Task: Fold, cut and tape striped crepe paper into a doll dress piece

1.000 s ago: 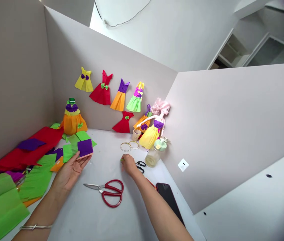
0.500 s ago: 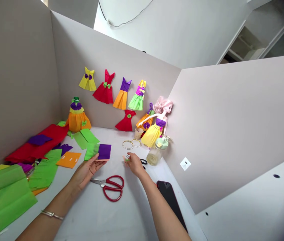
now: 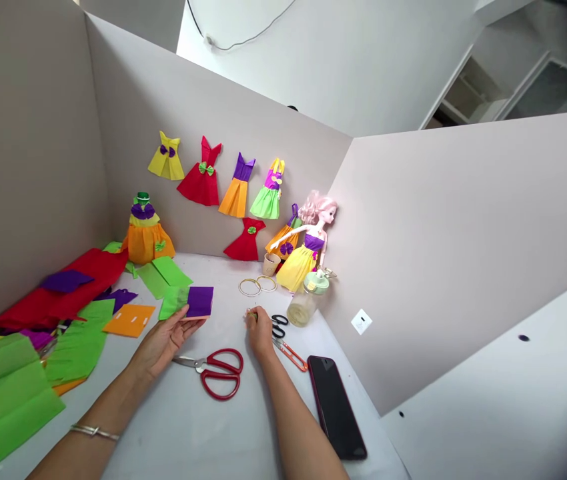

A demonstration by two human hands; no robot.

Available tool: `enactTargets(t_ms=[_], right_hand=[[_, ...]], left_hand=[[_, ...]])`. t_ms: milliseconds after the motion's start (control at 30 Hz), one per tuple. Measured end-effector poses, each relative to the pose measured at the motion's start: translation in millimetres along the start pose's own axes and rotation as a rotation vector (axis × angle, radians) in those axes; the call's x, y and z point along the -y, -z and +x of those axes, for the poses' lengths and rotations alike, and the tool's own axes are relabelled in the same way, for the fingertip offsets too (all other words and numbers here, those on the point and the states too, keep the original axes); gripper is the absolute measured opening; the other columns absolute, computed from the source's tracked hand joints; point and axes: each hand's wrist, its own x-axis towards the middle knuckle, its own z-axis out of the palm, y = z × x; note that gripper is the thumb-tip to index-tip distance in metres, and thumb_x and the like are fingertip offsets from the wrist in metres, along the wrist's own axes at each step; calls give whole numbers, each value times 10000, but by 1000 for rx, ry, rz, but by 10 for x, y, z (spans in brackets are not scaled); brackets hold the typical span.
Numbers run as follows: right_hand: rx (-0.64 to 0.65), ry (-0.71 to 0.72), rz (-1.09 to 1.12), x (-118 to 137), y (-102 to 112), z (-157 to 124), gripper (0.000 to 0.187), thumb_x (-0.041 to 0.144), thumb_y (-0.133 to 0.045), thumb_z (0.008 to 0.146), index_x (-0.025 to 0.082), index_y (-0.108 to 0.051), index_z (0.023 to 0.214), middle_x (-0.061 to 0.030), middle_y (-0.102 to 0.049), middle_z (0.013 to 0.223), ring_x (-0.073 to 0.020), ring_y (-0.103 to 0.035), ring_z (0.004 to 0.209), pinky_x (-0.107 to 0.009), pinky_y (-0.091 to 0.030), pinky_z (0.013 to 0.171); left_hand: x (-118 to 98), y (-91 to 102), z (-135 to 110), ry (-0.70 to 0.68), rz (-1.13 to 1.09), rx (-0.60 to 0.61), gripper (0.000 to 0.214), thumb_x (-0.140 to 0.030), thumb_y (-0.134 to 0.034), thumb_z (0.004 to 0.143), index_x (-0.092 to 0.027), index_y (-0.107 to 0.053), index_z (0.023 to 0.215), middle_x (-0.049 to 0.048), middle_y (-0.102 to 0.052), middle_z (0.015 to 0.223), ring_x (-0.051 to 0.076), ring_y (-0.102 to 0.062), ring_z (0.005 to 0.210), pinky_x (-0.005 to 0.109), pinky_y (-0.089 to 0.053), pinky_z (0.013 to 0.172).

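My left hand (image 3: 166, 340) holds a folded piece of green and purple crepe paper (image 3: 200, 302) up over the table, thumb on top and fingers beneath. A pale orange edge shows below its purple part. My right hand (image 3: 260, 331) rests low over the table with its fingers curled in; a tiny bit of something shows at the fingertips, too small to name. Between my forearms lie red-handled scissors (image 3: 221, 373), blades pointing left. Beside my right hand are black-handled scissors (image 3: 279, 325) and an orange cutter-like tool (image 3: 291, 354).
Crepe paper sheets, green (image 3: 8, 393), red (image 3: 58, 287) and orange (image 3: 129, 320), cover the left side. Paper dresses (image 3: 200, 177) hang on the back panel. A pink-haired doll (image 3: 308, 247), jar (image 3: 301, 309), paper cup (image 3: 271, 264), gold rings (image 3: 250, 287) and phone (image 3: 336, 408) stand or lie right.
The view has shifted, so most things sit further left. My right hand has curled its fingers and moved off the black-handled scissors, uncovering the orange tool. My left hand keeps holding the paper.
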Motion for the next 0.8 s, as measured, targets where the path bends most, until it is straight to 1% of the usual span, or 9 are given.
enactTargets(t_ms=[67,167,233,333,433,533,633,700,800], right_hand=[[2,-15,51,2,5,10,174,279,-490,969,151,-602,934,0,-621,795,-133,-583,698,-287,-474,693],[13,-25,109,3,12,25,181,284,-495,958,152,-617,976,-10,-646,830,-118,-572,643,-267,-470,648],[18,-33,131,-1,15,35,185,294,-515,952,151,-633,951,-24,-654,869,-116,-575,652,-271,-478,659],[14,-48,155,-9,26,46,188,303,-544,947,148,-641,902,-25,-651,875,-119,-585,683,-285,-491,691],[-8,-55,176,-8,50,48,156,261,-551,929,147,-644,877,-28,-653,883,-130,-600,719,-300,-495,727],[-49,-48,200,1,74,46,139,219,-535,876,165,-653,828,-58,-663,910,-163,-615,787,-306,-490,771],[-86,-44,243,1,74,50,125,220,-543,799,188,-639,726,-76,-668,894,-198,-615,851,-308,-480,807],[-88,-53,288,-3,56,56,104,218,-546,764,193,-626,702,-67,-674,845,-199,-621,812,-311,-488,792],[-55,-74,379,-5,18,62,122,232,-538,758,187,-641,805,-46,-688,761,-186,-638,708,-302,-515,714]], left_hand=[[-15,-16,-9,5,-6,-7,227,-78,-517,914,-90,-715,804,140,-777,822,222,-754,834,373,-571,930],[-25,-55,-38,16,-12,-27,233,-66,-512,907,-95,-715,796,133,-778,810,219,-756,794,396,-566,943],[-25,-77,-52,23,-11,-39,245,-57,-505,907,-94,-712,783,132,-777,797,218,-756,770,399,-567,942],[-26,-88,-54,30,-10,-44,245,-52,-503,906,-98,-712,786,127,-777,796,226,-756,791,405,-569,941],[-32,-80,-50,25,-15,-44,243,-45,-503,906,-101,-713,797,122,-778,804,227,-755,803,404,-577,929],[-34,-76,-56,25,-16,-48,237,-46,-512,903,-100,-711,787,123,-776,792,216,-755,775,390,-589,904],[-28,-83,-65,29,-18,-54,236,-48,-527,893,-109,-701,747,114,-771,749,213,-755,748,394,-585,910],[-22,-86,-66,34,-19,-51,218,-51,-541,884,-112,-699,747,117,-772,752,220,-756,756,402,-578,924],[-13,-81,-57,33,-18,-49,200,-48,-544,878,-118,-700,777,119,-777,785,224,-758,782,399,-576,927]])
